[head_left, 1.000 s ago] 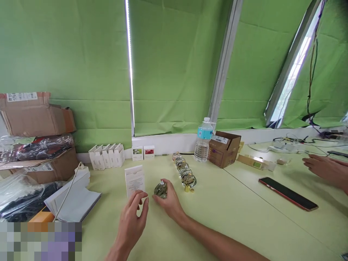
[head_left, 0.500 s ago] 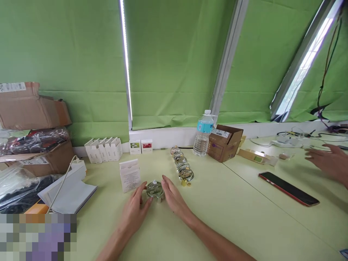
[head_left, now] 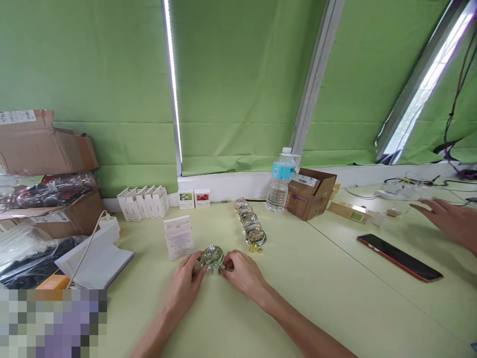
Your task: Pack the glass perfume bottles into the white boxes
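Note:
A small round glass perfume bottle (head_left: 212, 257) stands on the pale green table (head_left: 298, 298) between my two hands. My left hand (head_left: 185, 283) has its fingers curled against the bottle's left side. My right hand (head_left: 242, 273) is curled and pinches the bottle's lower right side. Just behind the bottle, to the left, stands a white carton (head_left: 179, 238) with small print. A row of several similar glass bottles (head_left: 249, 225) runs away from me to the right of it.
Several white cartons (head_left: 143, 202) and two picture boxes (head_left: 194, 198) line the back wall. A water bottle (head_left: 280, 180) and brown box (head_left: 312, 193) stand behind. Another person's hand (head_left: 449, 221) rests at right near a red phone (head_left: 399, 257). Cardboard and bags (head_left: 44, 199) pile up at left.
My left hand came down from above the table to the bottle's left side. Both hands closed in on the bottle, which now stands upright between them. The view shifted slightly.

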`<state>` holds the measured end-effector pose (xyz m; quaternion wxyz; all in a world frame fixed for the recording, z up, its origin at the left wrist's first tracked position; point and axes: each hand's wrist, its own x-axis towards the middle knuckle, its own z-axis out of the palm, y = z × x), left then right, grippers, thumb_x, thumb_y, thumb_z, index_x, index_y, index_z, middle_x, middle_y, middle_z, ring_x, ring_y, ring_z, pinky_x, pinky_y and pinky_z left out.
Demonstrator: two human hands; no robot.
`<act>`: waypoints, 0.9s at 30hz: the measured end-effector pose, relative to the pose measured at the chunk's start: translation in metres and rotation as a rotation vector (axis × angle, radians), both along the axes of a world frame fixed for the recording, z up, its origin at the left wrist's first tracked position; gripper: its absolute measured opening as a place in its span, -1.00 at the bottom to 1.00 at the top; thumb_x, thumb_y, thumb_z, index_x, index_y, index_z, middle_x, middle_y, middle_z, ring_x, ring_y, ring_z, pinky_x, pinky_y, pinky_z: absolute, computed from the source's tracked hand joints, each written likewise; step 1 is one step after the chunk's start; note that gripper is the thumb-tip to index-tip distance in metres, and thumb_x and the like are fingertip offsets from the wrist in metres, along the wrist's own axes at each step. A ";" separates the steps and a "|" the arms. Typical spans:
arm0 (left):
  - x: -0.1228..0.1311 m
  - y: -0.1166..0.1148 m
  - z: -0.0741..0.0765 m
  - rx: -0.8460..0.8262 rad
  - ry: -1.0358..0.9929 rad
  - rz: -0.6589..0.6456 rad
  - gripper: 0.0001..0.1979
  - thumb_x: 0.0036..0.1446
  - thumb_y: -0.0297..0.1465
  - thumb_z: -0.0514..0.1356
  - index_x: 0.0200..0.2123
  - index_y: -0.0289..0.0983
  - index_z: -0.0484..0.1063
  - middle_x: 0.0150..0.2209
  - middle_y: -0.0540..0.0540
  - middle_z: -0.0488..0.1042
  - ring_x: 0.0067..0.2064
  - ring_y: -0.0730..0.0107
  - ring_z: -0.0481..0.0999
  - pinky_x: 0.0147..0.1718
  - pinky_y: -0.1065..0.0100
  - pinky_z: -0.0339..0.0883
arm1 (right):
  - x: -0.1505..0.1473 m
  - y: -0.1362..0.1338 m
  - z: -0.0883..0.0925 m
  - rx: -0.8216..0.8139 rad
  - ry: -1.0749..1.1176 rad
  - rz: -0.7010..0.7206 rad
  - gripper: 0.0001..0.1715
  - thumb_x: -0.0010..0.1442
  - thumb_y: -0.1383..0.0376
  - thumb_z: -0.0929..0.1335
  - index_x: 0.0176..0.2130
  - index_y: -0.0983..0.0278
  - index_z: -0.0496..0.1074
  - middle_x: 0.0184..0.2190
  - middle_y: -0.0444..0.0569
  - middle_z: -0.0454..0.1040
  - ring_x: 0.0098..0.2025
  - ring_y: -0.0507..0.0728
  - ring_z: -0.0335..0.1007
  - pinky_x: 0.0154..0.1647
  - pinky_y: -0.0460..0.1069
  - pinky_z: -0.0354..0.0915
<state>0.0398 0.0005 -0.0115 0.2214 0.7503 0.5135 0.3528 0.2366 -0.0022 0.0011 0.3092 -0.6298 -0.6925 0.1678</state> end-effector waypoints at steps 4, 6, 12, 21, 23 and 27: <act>-0.001 0.002 -0.005 -0.016 -0.035 0.019 -0.65 0.22 -0.22 0.05 0.03 -0.17 0.38 -0.29 -0.06 0.49 -0.35 0.33 0.43 -0.31 0.32 0.30 | 0.006 0.005 0.002 0.039 0.051 0.025 -0.93 -0.08 0.38 0.40 -0.51 0.22 0.52 -0.47 -0.03 0.54 -0.41 0.16 0.45 -0.43 -0.05 0.21; -0.002 0.004 -0.009 -0.029 -0.051 0.044 -0.63 0.19 -0.21 0.08 0.02 -0.18 0.39 -0.32 -0.05 0.49 -0.37 0.32 0.43 -0.34 0.33 0.29 | 0.011 0.008 0.007 0.064 0.112 0.045 -0.90 -0.03 0.39 0.37 -0.49 0.24 0.52 -0.48 -0.04 0.55 -0.43 0.14 0.46 -0.42 -0.04 0.28; -0.004 0.010 -0.014 -0.013 -0.086 0.023 -0.65 0.17 -0.21 0.11 -0.02 -0.18 0.44 -0.40 -0.03 0.49 -0.44 0.35 0.42 -0.41 0.35 0.26 | 0.007 0.008 0.030 0.181 0.335 0.114 -0.77 0.16 0.30 0.30 -0.22 0.28 0.52 -0.28 -0.01 0.60 -0.27 0.11 0.54 -0.20 -0.03 0.46; -0.004 0.006 -0.006 -0.033 -0.122 -0.005 -0.67 0.17 -0.25 0.09 -0.04 -0.19 0.44 -0.38 -0.05 0.50 -0.41 0.34 0.44 -0.41 0.35 0.28 | -0.025 0.006 0.040 0.418 0.297 0.195 -0.82 0.23 0.28 0.32 -0.19 0.20 0.50 -0.25 -0.06 0.56 -0.27 0.08 0.50 -0.20 -0.02 0.45; -0.004 0.006 -0.005 -0.033 -0.108 -0.001 -0.69 0.17 -0.26 0.09 -0.05 -0.18 0.44 -0.37 -0.04 0.51 -0.40 0.34 0.43 -0.39 0.35 0.29 | -0.026 0.007 0.038 0.451 0.202 0.214 -0.84 0.23 0.32 0.32 -0.21 0.18 0.51 -0.27 -0.06 0.57 -0.23 0.10 0.48 -0.16 0.00 0.43; -0.004 0.006 -0.004 -0.021 -0.111 -0.018 -0.70 0.17 -0.28 0.09 -0.05 -0.17 0.43 -0.30 -0.05 0.53 -0.41 0.38 0.42 -0.39 0.36 0.28 | -0.025 0.009 0.035 0.495 0.102 0.262 -0.82 0.24 0.37 0.32 -0.23 0.16 0.51 -0.32 -0.08 0.57 -0.17 0.14 0.44 -0.12 0.03 0.38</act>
